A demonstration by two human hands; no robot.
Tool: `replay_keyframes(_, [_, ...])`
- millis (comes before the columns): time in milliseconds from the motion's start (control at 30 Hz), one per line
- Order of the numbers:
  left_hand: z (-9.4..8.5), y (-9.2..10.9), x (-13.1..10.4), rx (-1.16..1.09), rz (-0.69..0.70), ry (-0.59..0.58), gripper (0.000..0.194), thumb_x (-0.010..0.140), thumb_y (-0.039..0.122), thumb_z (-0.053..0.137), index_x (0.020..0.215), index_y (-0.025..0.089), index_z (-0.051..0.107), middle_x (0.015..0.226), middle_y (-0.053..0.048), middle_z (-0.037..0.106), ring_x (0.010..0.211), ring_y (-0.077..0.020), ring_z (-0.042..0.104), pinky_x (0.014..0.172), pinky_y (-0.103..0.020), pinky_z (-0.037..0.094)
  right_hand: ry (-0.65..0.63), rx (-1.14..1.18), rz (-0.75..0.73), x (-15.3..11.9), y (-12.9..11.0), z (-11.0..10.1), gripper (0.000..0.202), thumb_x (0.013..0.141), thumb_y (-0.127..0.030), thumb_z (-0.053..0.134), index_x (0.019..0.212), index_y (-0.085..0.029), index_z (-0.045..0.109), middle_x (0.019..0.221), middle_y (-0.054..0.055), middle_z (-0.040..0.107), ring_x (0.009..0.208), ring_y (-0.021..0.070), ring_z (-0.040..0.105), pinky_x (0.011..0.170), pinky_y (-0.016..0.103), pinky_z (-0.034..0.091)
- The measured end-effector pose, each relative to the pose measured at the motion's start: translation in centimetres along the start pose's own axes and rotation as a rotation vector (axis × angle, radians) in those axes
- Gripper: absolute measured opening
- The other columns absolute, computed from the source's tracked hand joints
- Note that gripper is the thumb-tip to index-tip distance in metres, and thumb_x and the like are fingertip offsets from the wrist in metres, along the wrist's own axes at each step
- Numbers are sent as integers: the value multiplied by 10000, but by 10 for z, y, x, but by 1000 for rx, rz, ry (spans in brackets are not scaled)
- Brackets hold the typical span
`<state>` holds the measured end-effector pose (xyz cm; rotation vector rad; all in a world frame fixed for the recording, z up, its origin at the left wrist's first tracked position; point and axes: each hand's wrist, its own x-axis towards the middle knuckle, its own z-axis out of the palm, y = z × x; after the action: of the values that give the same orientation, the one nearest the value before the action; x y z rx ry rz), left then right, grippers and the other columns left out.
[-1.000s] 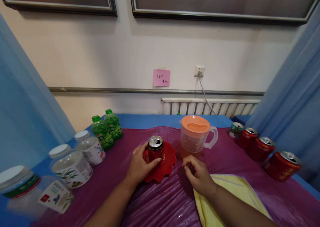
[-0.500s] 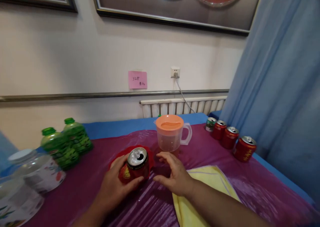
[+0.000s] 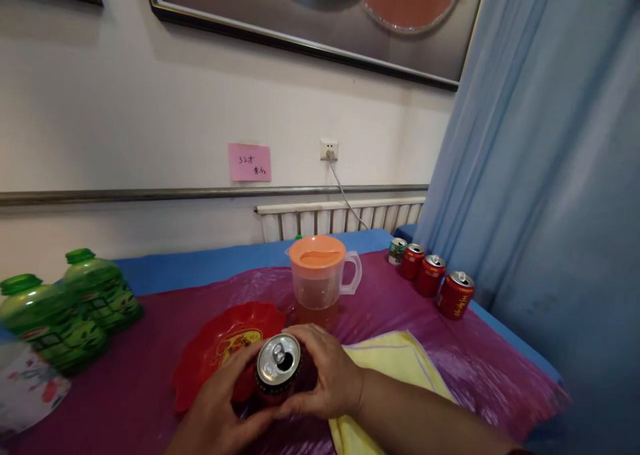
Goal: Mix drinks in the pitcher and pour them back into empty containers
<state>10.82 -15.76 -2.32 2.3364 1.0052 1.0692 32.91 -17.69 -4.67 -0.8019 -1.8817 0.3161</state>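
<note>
An opened drink can point(image 3: 278, 360) with a silver top and dark rim stands upright between my hands. Its pull tab and dark mouth hole face up. My left hand point(image 3: 223, 401) wraps its left side, and my right hand point(image 3: 327, 373) curls round its right side, the thumbs meeting in front. Most of the can's body is hidden by my fingers. Just behind and left lies a red scalloped dish point(image 3: 193, 361) with a yellow printed pattern. A clear pitcher point(image 3: 315, 289) with an orange lid and some amber liquid stands beyond my right hand.
A folded yellow cloth point(image 3: 395, 355) lies under my right forearm. Along the right edge stand several cans, the nearest a red can point(image 3: 456, 295). Green bottles point(image 3: 103, 291) and a printed container point(image 3: 30, 388) are at left. Purple plastic sheeting point(image 3: 480, 375) covers the table; a blue curtain point(image 3: 565, 175) hangs right.
My right hand has closed onto the can, which my left hand held before. The can has moved toward me, off the red dish. The view has shifted right.
</note>
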Motion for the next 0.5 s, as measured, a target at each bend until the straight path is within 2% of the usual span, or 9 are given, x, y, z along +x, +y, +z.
replay_keyframes(167, [0,-12,-2,32,48,-39,676,702,506,845,1306,305,620,1275,-66,731,1102,-285,727,979,-356,587,14,13,6,2,3,5,905,664,-763,761,1323,-205,491,1191,124,693,1059,251,675,942,382,527])
replay_keyframes(367, [2,-8,-2,5,-1,-33,647,715,490,821,1305,297,641,1286,-77,725,1142,-303,707,1021,-401,565,62,29,-1,5,0,6,833,648,-744,776,1240,-212,533,1103,102,707,976,235,686,870,361,535])
replay_keyframes(500, [3,-6,-1,-24,-7,-53,673,728,495,812,1342,294,625,1294,-79,724,1135,-298,713,1027,-392,561,37,21,76,3,-3,5,825,611,-720,798,1208,-216,535,1077,98,711,956,241,692,862,365,537])
